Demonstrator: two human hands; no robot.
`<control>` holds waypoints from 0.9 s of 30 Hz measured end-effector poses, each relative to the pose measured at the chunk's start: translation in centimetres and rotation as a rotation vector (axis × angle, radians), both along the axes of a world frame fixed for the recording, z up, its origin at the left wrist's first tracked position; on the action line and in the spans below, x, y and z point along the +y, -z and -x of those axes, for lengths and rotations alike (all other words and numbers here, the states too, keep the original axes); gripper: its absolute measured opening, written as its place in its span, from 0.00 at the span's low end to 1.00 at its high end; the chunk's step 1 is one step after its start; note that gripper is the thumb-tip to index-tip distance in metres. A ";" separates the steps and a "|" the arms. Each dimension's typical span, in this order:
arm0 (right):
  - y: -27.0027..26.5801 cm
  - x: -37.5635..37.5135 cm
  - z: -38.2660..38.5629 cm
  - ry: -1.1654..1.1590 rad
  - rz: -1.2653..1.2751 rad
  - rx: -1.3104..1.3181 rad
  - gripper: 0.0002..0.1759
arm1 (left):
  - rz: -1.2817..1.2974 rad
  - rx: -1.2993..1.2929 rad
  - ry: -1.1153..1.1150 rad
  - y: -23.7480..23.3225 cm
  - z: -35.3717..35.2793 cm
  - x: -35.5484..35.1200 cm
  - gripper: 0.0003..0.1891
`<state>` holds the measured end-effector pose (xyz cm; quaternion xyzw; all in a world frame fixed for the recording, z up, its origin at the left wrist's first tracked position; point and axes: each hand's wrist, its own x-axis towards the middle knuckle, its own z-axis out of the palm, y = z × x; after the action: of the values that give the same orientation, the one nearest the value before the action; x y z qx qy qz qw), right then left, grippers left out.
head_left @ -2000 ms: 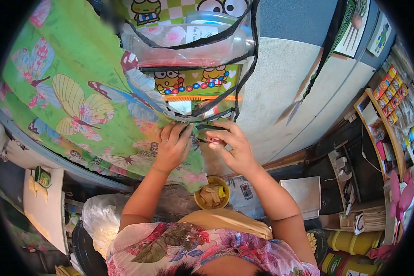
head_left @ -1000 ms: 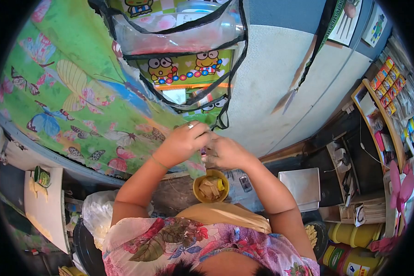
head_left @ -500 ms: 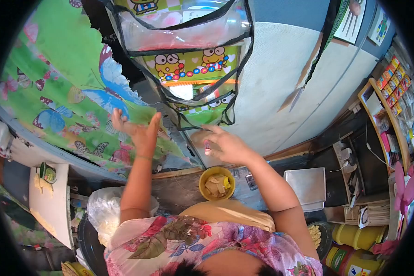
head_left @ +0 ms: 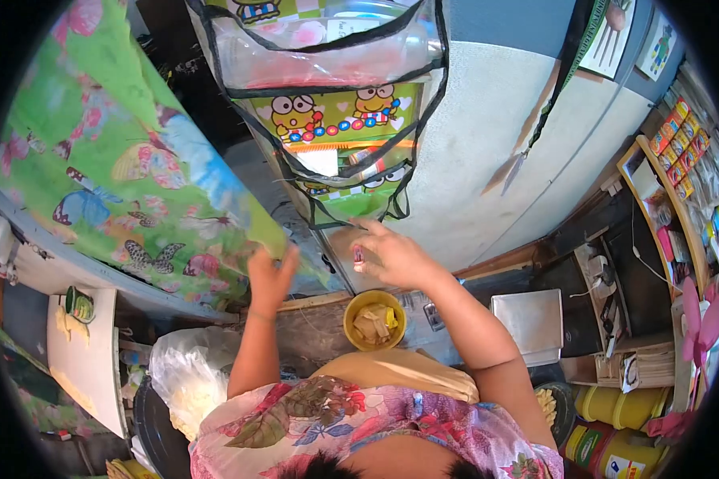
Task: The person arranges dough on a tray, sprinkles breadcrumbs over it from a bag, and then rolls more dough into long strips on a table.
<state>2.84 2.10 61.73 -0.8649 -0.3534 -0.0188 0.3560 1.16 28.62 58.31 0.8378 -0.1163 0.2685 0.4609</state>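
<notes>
My left hand (head_left: 272, 275) is at the lower edge of the green butterfly curtain (head_left: 148, 215), its fingers wrapped round the cloth near the doorway. The edge of the cloth there is blurred. My right hand (head_left: 395, 257) is raised below the hanging pocket organizer (head_left: 335, 120), with a small reddish thing (head_left: 359, 257) held between its fingers. One fingertip reaches the organizer's bottom edge. Below my hands sits a yellow bucket (head_left: 349, 323) with brown paper and a yellow wrapper inside.
The white wall (head_left: 487, 136) is to the right of the organizer. Scissors (head_left: 516, 172) hang there on a strap. A metal tray (head_left: 527, 319) lies at the right, near shelves (head_left: 687, 231). A plastic bag (head_left: 188, 359) and a white board (head_left: 88, 351) are at the left.
My left hand has moved down and slightly right and closed from an open spread. The curtain's edge has swung and folded. My right hand has barely moved.
</notes>
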 end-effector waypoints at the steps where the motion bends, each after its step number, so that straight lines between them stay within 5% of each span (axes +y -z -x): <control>1: 0.1 0.0 0.2 0.005 0.013 -0.007 0.14 | -0.111 0.003 0.101 -1.6 1.4 -1.4 0.07; 7: 1.5 0.2 1.1 0.070 -0.086 -0.018 0.17 | -0.496 -0.220 0.382 -6.4 2.0 -9.0 0.08; 14: 1.0 -2.3 1.8 0.143 0.225 -0.080 0.17 | -0.564 -0.451 0.441 -6.1 -2.9 -10.3 0.15; 19: -0.1 -3.2 2.8 0.086 -0.099 -0.118 0.16 | -0.864 -0.325 0.257 -4.0 -3.3 -8.0 0.19; 23: -2.6 -2.7 4.6 0.205 -0.490 -0.117 0.17 | -0.698 -0.271 0.258 -4.9 -2.7 -7.1 0.19; 27: -2.3 0.5 4.8 0.087 -0.558 -0.255 0.15 | -0.610 -0.247 0.274 -5.5 -2.1 -7.3 0.23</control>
<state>-1.99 2.61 64.02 -0.7386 -0.3392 -0.2389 0.5314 3.23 21.34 63.76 0.8748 -0.3572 0.2563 0.2038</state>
